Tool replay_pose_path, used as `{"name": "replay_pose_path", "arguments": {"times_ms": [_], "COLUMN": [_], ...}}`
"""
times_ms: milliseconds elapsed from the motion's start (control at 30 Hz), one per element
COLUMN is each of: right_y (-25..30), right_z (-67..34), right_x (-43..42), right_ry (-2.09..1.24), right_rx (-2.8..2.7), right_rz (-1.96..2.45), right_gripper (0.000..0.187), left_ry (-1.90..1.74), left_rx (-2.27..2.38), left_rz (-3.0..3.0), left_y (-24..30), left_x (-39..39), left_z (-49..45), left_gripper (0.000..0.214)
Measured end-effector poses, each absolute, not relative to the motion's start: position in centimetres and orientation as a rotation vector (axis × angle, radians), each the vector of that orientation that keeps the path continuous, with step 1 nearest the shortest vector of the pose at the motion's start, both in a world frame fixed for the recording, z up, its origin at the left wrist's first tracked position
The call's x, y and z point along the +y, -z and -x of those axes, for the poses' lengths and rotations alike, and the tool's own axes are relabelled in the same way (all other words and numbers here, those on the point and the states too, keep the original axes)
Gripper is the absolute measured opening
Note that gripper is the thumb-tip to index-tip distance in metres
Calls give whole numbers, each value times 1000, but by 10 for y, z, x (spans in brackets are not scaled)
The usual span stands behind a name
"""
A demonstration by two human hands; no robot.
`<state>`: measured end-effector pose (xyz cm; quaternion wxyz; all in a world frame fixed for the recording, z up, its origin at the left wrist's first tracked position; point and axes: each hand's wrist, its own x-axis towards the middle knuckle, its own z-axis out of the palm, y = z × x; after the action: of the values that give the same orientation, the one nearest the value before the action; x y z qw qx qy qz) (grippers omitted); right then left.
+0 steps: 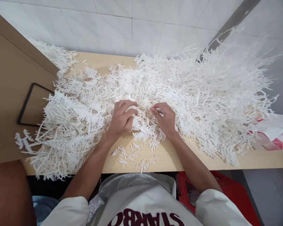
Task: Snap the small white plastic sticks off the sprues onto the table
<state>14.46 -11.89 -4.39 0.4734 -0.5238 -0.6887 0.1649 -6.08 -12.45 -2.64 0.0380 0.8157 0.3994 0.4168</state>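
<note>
A thick heap of white, thin, branched plastic-looking pieces [209,94] covers most of the tabletop. In the middle of it, my left hand [123,117] rests with curved fingers, thumb and index apart, and nothing visible between them. Facing it on the right, my right hand [164,117] has thumb and index fingertip pressed together in a pinch. What sits in that pinch is too small to make out against the white pieces. Between the hands lies a looser tangle of pieces [143,125]. Short loose white sticks [127,153] are scattered on the table near my body.
The pale wooden table [167,160] runs along a white tiled wall [113,28]. A brown board-like panel [11,78] with a black frame [25,103] stands at left. A pink-and-white plastic bag [271,131] lies at right. Below is a red plastic stool [235,194].
</note>
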Motion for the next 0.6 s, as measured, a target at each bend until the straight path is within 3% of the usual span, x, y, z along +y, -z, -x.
{"name": "replay_pose_path", "arguments": {"times_ms": [133,233,333,533,600], "right_y": [39,37,33,27,29], "right_z": [-150,-152,-150,-147,-149], "right_x": [-116,-115,-117,-123,-121], "right_ry": [-657,-855,-1006,-959,-900], "right_rx": [-1324,-1210,-1230,-1353,-1331], "right_rz": [1271,1112,997,931,926], "right_gripper": [17,19,25,16,20], "left_ry": [-750,-573,-650,-924,-1087], "left_rx": [1031,1256,1424,1487,1553], "left_rz": [-2741,-2729,-2598,-2458,-2365], "left_y": [31,40,49,44,38], "left_x": [-125,-124,-123,-125,-126], "left_z": [55,47,41,41,43], "left_gripper": [18,39,46,19,28]}}
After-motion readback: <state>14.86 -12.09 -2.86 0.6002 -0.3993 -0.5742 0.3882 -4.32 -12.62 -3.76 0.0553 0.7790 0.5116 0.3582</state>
